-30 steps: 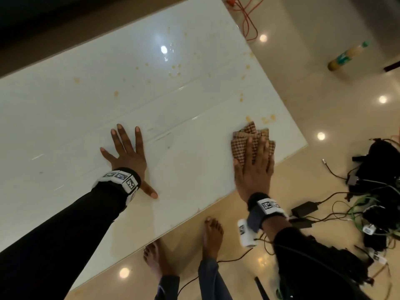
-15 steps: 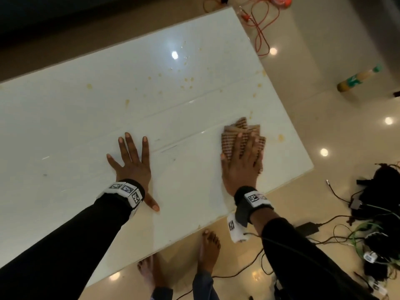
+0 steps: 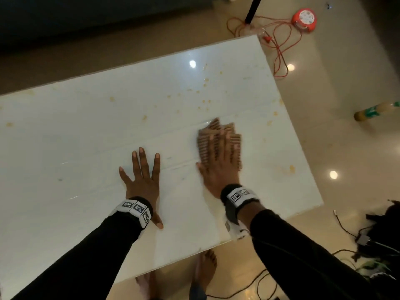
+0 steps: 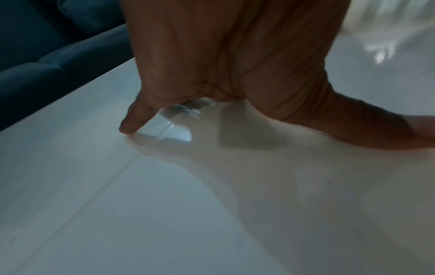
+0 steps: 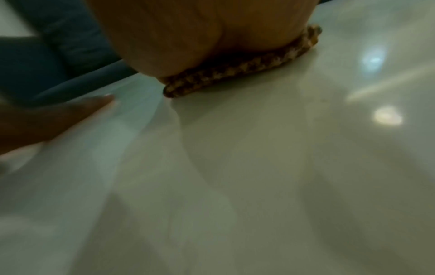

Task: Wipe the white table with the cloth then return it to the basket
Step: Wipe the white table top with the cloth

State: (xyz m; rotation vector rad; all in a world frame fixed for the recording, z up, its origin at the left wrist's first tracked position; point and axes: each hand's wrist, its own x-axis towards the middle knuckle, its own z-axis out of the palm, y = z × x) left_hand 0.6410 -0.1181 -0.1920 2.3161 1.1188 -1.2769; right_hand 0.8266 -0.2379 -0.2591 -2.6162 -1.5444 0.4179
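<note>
On the white table (image 3: 65,148), toward its right end, the folded checked cloth (image 3: 218,137) lies flat under the right hand (image 3: 218,167). That hand's fingers (image 3: 225,146) are straight and close together, pressing down on the cloth without curling round it; the right wrist view shows the cloth's edge (image 5: 235,72) squashed between palm and tabletop. The picture is blurred here, so I cannot tell how the thumb lies. The cloth's long axis runs away from the person, in line with the fingers, and its far edge pokes out just beyond the fingertips.

Left of the cloth, near but apart from it, the left hand (image 3: 141,180) rests palm-down on the bare table with fingers spread wide and straight, holding nothing; the left wrist view shows a fingertip (image 4: 128,126) and the thumb touching the glossy surface. It looks like a brace only.

Yellowish spots (image 3: 203,100) lie scattered on the table beyond the cloth, straight ahead of the right fingertips, and one larger spot (image 3: 292,168) sits to the right of the cloth near the table's right edge. Judging by this, wiping is under way but far from finished, and the next stroke probably wants to push forward from the cloth into that cluster; the right hand is the nearer one. No basket shows in any view.
</note>
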